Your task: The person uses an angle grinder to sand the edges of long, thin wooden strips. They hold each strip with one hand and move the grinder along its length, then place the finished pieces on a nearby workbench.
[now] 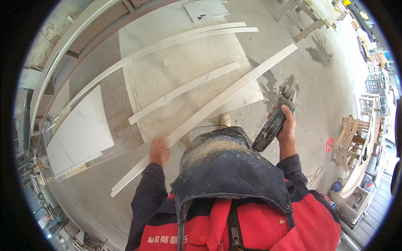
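Observation:
My left hand [159,151] grips a long, narrow pale strip [226,94], perhaps stone or tile, near its lower end. The strip slants from the lower left up across the floor to the upper right. In my right hand [287,124] is a dusty angle grinder [272,123], held by its body with its head pointing away from me. The grinder's head is apart from the strip, and its disc is hard to make out. A shorter pale strip [185,91] lies on the large slab [150,78] beyond.
Two long strips [188,37] cross the slab's far part. A white marble-look panel [81,131] lies at left, a smaller piece [207,12] at the far end. Wooden trestles [348,141] stand at right, near a red ring [329,144]. A cord [204,126] runs by my apron [226,166].

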### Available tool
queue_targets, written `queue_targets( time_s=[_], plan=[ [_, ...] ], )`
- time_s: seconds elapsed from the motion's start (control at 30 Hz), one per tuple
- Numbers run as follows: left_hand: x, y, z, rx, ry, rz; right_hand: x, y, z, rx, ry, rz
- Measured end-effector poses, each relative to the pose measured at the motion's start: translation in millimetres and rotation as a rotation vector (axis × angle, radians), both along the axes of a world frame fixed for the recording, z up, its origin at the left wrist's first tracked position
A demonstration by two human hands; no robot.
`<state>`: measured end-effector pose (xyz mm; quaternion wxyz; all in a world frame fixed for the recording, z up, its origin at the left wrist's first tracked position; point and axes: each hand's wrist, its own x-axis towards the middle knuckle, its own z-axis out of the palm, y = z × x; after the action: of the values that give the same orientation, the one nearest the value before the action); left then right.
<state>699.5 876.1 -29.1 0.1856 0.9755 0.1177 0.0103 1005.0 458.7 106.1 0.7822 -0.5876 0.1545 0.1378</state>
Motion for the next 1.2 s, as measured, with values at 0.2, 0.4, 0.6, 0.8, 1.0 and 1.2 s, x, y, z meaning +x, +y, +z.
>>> queue_targets(
  time_s=[0.2, 0.4, 0.6, 0.8, 1.0, 1.2],
  plan=[
    [-62.2, 48.5, 17.0, -0.154, 0.161, 0.069, -33.7, 30.9, 4.6, 0.015, 0.034, -0.001],
    [-66.4, 83.7, 26.8, -0.224, 0.247, 0.085, -39.6, 74.9, 0.3, -0.776, -0.342, 0.302],
    [-59.7, 92.6, 21.6, -0.230, 0.266, 0.106, -92.8, 163.1, 12.6, -1.075, -0.410, 0.981],
    [-58.6, 91.5, 32.8, -0.239, 0.310, 0.139, -122.5, 221.9, 7.2, -1.022, -0.506, 1.278],
    [-70.3, 95.8, 27.1, -0.194, 0.329, 0.166, -98.9, 195.3, -0.5, -1.110, -0.411, 1.181],
    [-87.7, 102.2, 8.6, -0.127, 0.290, 0.137, -29.6, 138.6, 2.0, -1.216, -0.369, 0.904]
  ],
)
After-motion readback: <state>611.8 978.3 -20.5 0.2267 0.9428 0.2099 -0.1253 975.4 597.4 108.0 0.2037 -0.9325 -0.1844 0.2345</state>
